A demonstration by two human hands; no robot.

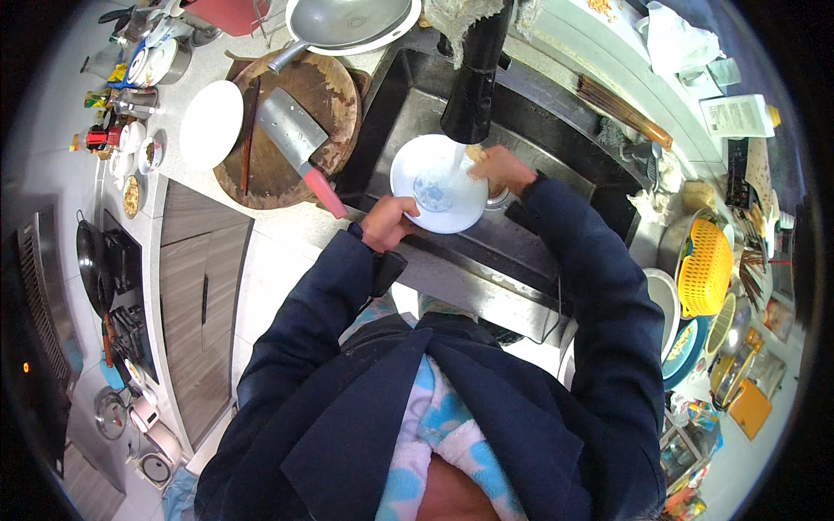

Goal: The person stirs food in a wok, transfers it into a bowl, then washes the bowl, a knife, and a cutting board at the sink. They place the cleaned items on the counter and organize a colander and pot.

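Observation:
Over the black sink (417, 107) a white plate (436, 153) is held tilted, with water pooled at its middle. My left hand (386, 223) grips its near left rim, thumb on the inner face. At the right rim, my right hand (503, 169) presses a tan scrubber (475, 154), possibly loofah, against the plate; the fingers partly hide it. The wide black faucet (470, 104) reaches down just beyond the plate, with a stream that seems to fall onto it. Part of a round metal drain (499, 198) shows below my right hand.
Left of the sink, a cleaver (293, 127) with a red handle and chopsticks (250, 137) lie on a round wooden chopping board (225, 179). A white oval plate (212, 126) overlaps its edge. A wok (355, 23) sits behind. Rightward stand a yellow colander (705, 267) and basins.

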